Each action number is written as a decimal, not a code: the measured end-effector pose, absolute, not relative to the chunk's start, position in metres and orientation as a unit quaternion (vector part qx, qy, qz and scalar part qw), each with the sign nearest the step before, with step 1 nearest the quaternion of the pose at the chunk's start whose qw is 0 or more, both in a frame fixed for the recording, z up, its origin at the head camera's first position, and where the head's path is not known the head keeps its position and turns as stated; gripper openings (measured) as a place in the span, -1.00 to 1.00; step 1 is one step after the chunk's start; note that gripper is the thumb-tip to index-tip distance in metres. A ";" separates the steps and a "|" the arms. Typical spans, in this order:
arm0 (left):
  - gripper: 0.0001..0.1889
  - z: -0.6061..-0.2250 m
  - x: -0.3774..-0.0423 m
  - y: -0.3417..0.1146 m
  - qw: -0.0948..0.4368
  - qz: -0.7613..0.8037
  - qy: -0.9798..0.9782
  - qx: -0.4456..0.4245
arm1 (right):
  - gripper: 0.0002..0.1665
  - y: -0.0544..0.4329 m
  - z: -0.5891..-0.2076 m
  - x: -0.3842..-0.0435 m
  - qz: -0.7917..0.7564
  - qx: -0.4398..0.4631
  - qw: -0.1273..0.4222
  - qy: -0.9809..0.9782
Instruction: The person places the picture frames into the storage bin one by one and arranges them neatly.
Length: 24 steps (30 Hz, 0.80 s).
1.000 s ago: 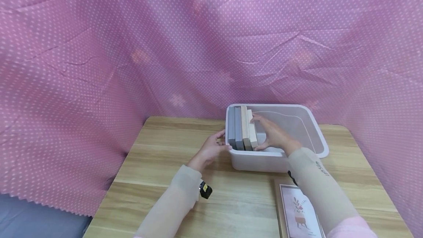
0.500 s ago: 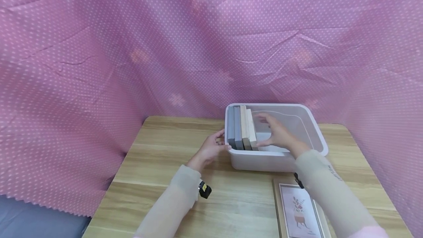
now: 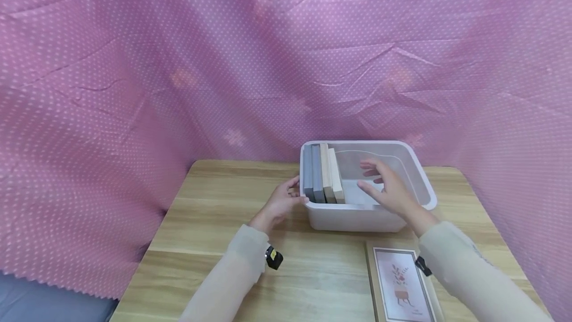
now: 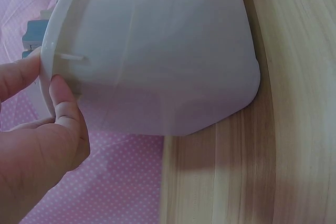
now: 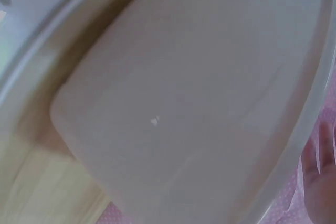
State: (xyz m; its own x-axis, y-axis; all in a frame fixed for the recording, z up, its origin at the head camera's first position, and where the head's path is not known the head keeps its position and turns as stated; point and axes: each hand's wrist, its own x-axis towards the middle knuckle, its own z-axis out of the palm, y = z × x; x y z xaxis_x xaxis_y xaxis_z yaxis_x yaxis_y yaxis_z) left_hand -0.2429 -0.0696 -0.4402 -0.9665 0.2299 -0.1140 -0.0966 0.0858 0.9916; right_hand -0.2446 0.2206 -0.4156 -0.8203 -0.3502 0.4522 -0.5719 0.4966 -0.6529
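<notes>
A white plastic storage bin (image 3: 357, 218) stands on the table. My left hand (image 3: 282, 201) holds its left rim; in the left wrist view the thumb and fingers of that hand (image 4: 50, 135) pinch the bin's rim (image 4: 48, 51). Slim flat pieces stand side by side at the bin's left end: two grey-blue ones (image 3: 316, 175) and two light wood-coloured or cream ones (image 3: 336, 178). Over the bin's inside, right of these pieces, is my right hand (image 3: 388, 193), fingers spread and holding nothing. The right wrist view shows its fingers (image 5: 326, 150) beyond the bin wall (image 5: 184, 93).
A picture frame (image 3: 402, 284) with a potted-plant drawing lies in front of the bin, partly under my right forearm. The wood-grain table (image 3: 214, 242) extends to the left. Pink dotted cloth (image 3: 268, 63) hangs behind and at both sides.
My right hand has let go of the rightmost cream piece and moved right, away from it. The pieces stay standing. My left hand keeps its hold on the rim.
</notes>
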 end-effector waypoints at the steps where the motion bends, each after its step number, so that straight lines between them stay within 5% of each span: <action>1: -0.22 -0.440 -0.243 -0.070 0.121 0.674 0.727 0.045 | -0.41 0.221 -0.417 -0.241 0.422 0.268 0.142 -0.854; 16: -0.23 -0.441 -0.243 -0.068 0.121 0.668 0.733 0.045 | -0.48 0.235 -0.448 -0.177 0.406 0.256 0.261 -0.838; 24: -0.23 -0.440 -0.243 -0.066 0.121 0.668 0.733 0.035 | -0.45 0.238 -0.472 -0.153 0.390 0.281 0.262 -0.837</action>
